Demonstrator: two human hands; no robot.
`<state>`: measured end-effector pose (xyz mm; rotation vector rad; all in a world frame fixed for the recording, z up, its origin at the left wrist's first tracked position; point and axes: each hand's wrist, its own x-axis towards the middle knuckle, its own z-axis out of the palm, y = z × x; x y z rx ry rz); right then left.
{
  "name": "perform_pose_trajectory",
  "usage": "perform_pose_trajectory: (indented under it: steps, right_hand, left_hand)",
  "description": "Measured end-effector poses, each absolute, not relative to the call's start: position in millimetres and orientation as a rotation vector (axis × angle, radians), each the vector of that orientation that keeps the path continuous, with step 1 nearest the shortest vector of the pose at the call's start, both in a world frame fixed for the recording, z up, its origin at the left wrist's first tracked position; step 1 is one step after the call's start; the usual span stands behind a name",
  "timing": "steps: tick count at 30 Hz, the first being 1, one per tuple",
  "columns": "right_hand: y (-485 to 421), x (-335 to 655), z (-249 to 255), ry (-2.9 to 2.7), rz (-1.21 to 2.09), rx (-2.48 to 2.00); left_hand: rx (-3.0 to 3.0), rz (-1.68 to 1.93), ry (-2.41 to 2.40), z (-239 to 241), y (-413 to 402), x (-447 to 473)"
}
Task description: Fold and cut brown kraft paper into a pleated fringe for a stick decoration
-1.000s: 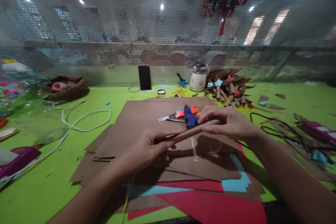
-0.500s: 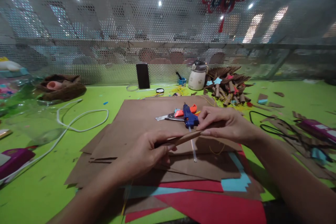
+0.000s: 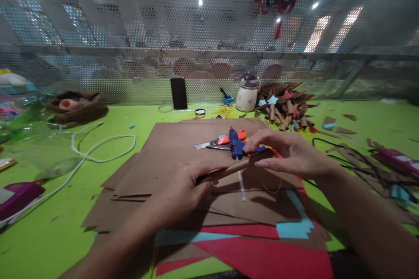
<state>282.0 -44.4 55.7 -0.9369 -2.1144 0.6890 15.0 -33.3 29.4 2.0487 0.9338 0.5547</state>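
Note:
My left hand (image 3: 185,189) is closed on the left end of a narrow folded strip of brown paper (image 3: 233,169), which tilts up to the right. At the strip's other end my right hand (image 3: 291,152) has its thumb and fingers apart; whether a fingertip touches the paper is unclear. Just behind lies a blue glue gun (image 3: 235,144) with a clear glue stick (image 3: 241,185) sticking out towards me. Beside it are a metal blade (image 3: 202,145) and an orange handle (image 3: 240,135), partly covered. All of these rest on stacked brown paper sheets (image 3: 178,144).
Red paper (image 3: 271,257) and light blue paper (image 3: 293,229) show under the stack. At the back stand a phone (image 3: 178,93), a white bottle (image 3: 247,96) and a heap of brown paper rolls (image 3: 288,107). A white cable (image 3: 111,139) loops at left; a black cord (image 3: 322,143) lies right.
My right hand's thumb and fingers have spread apart from their pinch on the strip, uncovering more blue and orange behind. My left hand keeps its hold in nearly the same place.

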Motion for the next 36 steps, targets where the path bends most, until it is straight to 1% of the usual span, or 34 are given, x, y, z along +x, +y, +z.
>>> perform_pose_trajectory:
  steps: [4, 7, 10, 13, 20, 27, 31, 36]
  right_hand:
    - [-48, 274, 53, -2.162, 0.569, -0.992]
    - [-51, 265, 50, -2.245, 0.393, -1.013]
    - [-50, 261, 46, -2.283, 0.225, -0.984]
    - [-47, 263, 44, -2.304, 0.136, -0.953]
    - [-48, 269, 50, -2.230, 0.103, -0.820]
    - [-57, 248, 47, -2.360, -0.061, -0.810]
    - [-57, 246, 46, -2.360, -0.094, -0.800]
    - [-54, 258, 47, -2.289, -0.053, -0.835]
  left_hand:
    - [2.136, 0.648, 0.935, 27, -32, 16]
    - [2.155, 0.718, 0.953, 27, -31, 16]
    - [2.131, 0.724, 0.963, 28, -30, 17]
    - [2.063, 0.741, 0.957, 29, -30, 18]
    - [2.027, 0.870, 0.953, 29, -27, 17]
    - [2.178, 1.003, 0.828, 23, -23, 17]
    - [2.177, 0.979, 0.887, 28, -26, 21]
    - [2.078, 0.858, 1.105, 35, -30, 22]
